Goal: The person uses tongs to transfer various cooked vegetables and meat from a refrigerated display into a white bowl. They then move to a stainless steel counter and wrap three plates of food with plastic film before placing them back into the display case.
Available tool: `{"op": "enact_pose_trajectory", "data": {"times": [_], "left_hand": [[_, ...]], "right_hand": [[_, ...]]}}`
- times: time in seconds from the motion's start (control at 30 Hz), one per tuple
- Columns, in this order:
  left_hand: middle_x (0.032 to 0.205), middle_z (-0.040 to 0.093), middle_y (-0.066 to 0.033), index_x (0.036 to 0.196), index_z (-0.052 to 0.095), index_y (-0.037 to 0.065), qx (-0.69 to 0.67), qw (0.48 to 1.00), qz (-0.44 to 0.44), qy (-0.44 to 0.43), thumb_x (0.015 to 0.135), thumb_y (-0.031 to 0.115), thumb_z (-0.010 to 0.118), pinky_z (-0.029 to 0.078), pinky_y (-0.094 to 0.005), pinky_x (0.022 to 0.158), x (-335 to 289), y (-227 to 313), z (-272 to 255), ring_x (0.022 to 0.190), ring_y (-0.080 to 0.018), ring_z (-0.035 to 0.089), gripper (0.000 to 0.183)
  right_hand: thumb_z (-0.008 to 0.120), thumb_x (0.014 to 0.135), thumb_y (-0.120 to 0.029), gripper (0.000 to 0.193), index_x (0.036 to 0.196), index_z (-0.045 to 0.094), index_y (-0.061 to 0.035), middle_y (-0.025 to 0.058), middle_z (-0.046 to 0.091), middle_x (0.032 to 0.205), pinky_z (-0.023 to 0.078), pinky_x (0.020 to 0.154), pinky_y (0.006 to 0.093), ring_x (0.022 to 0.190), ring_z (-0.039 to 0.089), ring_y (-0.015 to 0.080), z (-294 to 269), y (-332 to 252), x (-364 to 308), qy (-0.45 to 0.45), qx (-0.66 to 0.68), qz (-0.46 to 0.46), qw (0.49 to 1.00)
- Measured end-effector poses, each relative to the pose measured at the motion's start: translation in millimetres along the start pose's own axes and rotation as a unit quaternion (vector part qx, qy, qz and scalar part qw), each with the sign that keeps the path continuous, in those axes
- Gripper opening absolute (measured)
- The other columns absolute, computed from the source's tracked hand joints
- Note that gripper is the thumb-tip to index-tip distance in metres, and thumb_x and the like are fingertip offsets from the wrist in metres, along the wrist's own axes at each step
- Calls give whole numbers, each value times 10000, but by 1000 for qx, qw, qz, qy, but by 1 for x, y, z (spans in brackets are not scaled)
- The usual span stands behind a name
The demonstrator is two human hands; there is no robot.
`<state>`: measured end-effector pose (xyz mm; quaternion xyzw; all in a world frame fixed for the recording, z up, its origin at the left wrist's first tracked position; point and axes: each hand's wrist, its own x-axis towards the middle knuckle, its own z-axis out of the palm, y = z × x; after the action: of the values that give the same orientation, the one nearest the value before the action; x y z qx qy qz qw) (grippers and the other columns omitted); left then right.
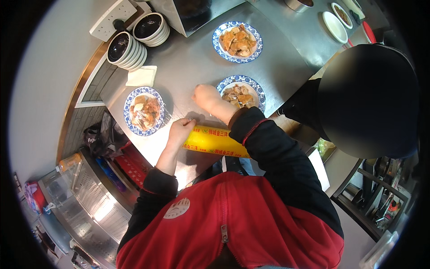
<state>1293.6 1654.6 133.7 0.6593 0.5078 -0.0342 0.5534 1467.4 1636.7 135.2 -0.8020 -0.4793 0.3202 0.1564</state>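
A long yellow cling film box (212, 141) lies at the table's near edge, in front of my body. My left hand (179, 131) is closed in a pinch at the box's left end, on what looks like the edge of clear film. My right hand (209, 97) is a fist, reaching across above the box, beside a blue-and-white plate (258, 88) of cooked meat pieces; what it holds, if anything, is hidden. My right forearm covers part of that plate. To the left, another patterned plate (128, 101) of food shines as if under clear film.
A third plate (256, 36) of food stands farther back. Stacked bowls (135, 56) and folded cloths (142, 76) are at the back left. A person in a dark cap (367, 101) leans in at the right. White dishes (334, 27) stand far right.
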Motion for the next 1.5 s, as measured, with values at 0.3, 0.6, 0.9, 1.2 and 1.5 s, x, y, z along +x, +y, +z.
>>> {"op": "enact_pose_trajectory", "data": {"times": [0.3,0.6,0.9,1.2,1.5], "left_hand": [[659,616,-74,780,642,-47,31,999,21,12,831,224,637,437,-266,535,-6,0,-3,566,-123,557,275],[695,619,-81,842,644,-69,-2,1000,-4,-24,847,212,625,448,-253,557,-2,-10,-5,597,-129,572,282],[729,630,-70,864,644,-58,-22,999,-43,-8,871,214,613,444,-237,572,-30,-34,-25,620,-109,564,274],[744,629,-72,884,646,-58,-112,989,-87,33,869,229,617,452,-244,596,-65,-66,-41,643,-118,563,288],[713,627,-72,858,653,-55,-78,985,-136,73,854,264,611,450,-248,593,-127,-141,-76,643,-116,566,322]], "right_hand": [[569,889,-373,495,1174,541,31,204,586,1156,460,881,357,1034,586,323,-85,126,-53,207,8,69,976],[575,890,-251,339,1046,619,47,116,679,884,486,675,287,743,617,151,-68,188,-60,5,329,109,938],[593,866,-203,281,1007,642,36,87,667,801,474,592,270,663,597,129,-52,195,-64,72,337,155,926],[588,858,-179,250,976,654,32,61,649,747,463,515,260,607,583,109,-44,188,-77,108,417,196,881],[592,860,-166,248,979,642,46,63,650,772,458,534,257,633,578,105,-30,186,-86,170,405,212,873]]}}
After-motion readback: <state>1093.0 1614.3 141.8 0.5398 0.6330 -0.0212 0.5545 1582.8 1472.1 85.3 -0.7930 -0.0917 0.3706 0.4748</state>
